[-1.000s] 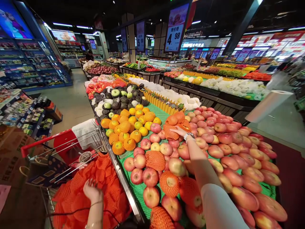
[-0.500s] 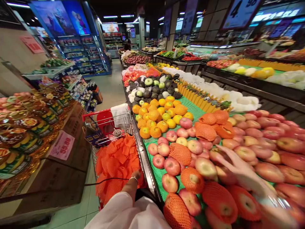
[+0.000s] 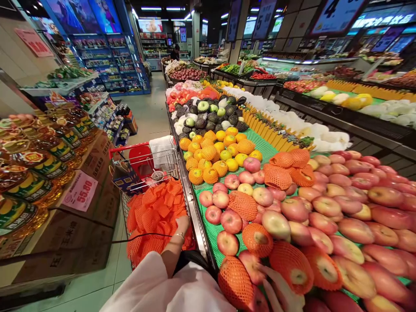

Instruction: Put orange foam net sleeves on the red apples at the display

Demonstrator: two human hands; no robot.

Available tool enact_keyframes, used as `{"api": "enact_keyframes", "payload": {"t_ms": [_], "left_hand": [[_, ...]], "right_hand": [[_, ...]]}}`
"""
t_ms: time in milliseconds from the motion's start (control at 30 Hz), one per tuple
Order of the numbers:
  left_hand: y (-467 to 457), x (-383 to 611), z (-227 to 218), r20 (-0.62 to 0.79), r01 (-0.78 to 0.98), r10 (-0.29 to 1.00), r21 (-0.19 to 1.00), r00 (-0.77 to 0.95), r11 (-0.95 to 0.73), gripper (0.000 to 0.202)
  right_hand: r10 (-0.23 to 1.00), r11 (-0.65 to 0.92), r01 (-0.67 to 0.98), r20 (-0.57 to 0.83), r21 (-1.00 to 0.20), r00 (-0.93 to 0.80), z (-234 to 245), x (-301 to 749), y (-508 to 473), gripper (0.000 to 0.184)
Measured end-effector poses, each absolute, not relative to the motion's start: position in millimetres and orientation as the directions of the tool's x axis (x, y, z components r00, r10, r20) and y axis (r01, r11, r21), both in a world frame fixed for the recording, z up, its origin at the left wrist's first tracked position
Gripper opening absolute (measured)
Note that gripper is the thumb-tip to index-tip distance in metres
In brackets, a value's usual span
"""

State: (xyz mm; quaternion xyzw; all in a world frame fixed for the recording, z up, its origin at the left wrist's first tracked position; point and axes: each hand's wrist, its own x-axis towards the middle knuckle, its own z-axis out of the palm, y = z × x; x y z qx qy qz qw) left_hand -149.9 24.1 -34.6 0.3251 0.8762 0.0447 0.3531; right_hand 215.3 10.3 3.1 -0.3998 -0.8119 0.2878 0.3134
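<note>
My left hand (image 3: 182, 224) is down in the shopping cart, against a heap of orange foam fruit nets (image 3: 156, 206). Its fingertips are hidden, so I cannot tell whether it grips a net. At the bottom of the view, my right hand (image 3: 279, 288) is low over the near apples, partly blurred, with its fingers stretched and apart. Its fingertips are close to a red apple (image 3: 250, 262). Beside them lie a netted apple (image 3: 236, 281) on the left and another netted apple (image 3: 291, 265) on the right.
The cart's wire basket (image 3: 152, 158) stands left of the fruit stand's metal edge (image 3: 196, 216). Beyond the apples are netted oranges (image 3: 212, 152) and black-netted fruit (image 3: 212, 117). Oil bottles (image 3: 32, 162) on cardboard boxes (image 3: 74, 242) line the left side. A person (image 3: 175, 53) is far back.
My right hand has moved from the middle of the apple pile toward me, to its near edge. My left hand has shifted slightly up among the nets. The view has turned a little.
</note>
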Motion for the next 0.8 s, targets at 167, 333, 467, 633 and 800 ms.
{"api": "enact_keyframes", "payload": {"t_ms": [167, 333, 467, 633, 800], "left_hand": [[32.2, -185.2, 23.0, -0.494, 0.621, 0.666, 0.282, -0.559, 0.731, 0.025], [8.3, -179.8, 109.7, -0.066, 0.706, 0.960, 0.664, -0.272, 0.246, 0.033], [10.4, -133.1, 119.1, 0.251, 0.391, 0.951, 0.906, -0.184, -0.163, 0.031], [36.7, -62.4, 66.0, 0.180, 0.039, 0.971, 0.984, -0.159, -0.176, 0.038], [43.1, -29.6, 36.4, 0.077, -0.074, 0.995, 0.994, -0.058, -0.082, 0.049]], "right_hand": [[0.777, 0.506, 0.385, 0.213, -0.772, -0.593, -2.3, 190.6, 4.8, 0.034], [0.818, 0.446, 0.269, 0.267, -0.854, -0.510, 10.7, 165.1, 11.9, 0.027], [0.896, 0.251, 0.073, 0.202, -0.965, -0.396, 29.6, 138.4, 11.0, 0.030], [0.992, 0.061, -0.102, 0.072, -0.993, -0.107, 41.6, 119.1, 15.8, 0.042], [0.989, 0.005, 0.002, 0.005, -1.000, 0.146, 33.3, 131.5, 22.9, 0.039]]}}
